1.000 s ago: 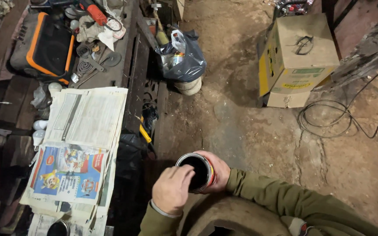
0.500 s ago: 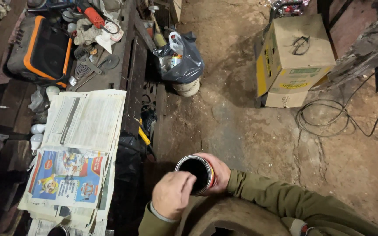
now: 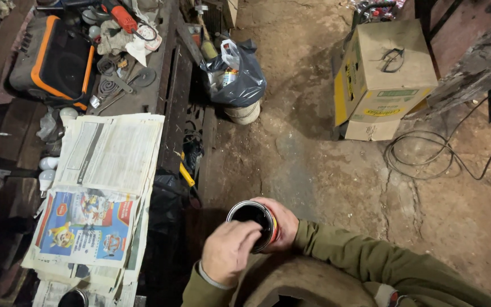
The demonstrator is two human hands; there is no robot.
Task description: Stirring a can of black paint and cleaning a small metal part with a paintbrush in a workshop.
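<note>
Far left, workbench top: black tool case w/ orange trim [image 3: 52,62], lying flat. Just right of it, loose metal parts and an orange-handled power tool [image 3: 121,16] resting on a crumpled pale rag [image 3: 117,37]. Below, a stack of spread newspapers [image 3: 106,170] w/ a coloured advert page [image 3: 83,224] uppermost at the near end; white light bulbs [image 3: 46,170] lie beside the stack's left edge.

Centre, low in frame: left hand [image 3: 228,250], olive sleeve, fingers curled and pressed together, tips bent over the near rim of a round metal tin w/ dark interior [image 3: 252,219]. Whether the tips pinch anything cannot be told. Tin sits open-topped, held in front of the body above the dirt floor [image 3: 313,165], just right of the bench edge. Right hand [image 3: 282,224] wrapped around the tin's far wall, fingers closed on it, thumb hidden.

Centre, upper: dark plastic bag [image 3: 237,77] stuffed into a pale bucket [image 3: 244,112], near the bench.

Right: yellow-and-brown cardboard box [image 3: 385,74] on the floor, well apart from the hands. Black cable [image 3: 427,156] coiled beside it, trailing to the right edge.
</note>
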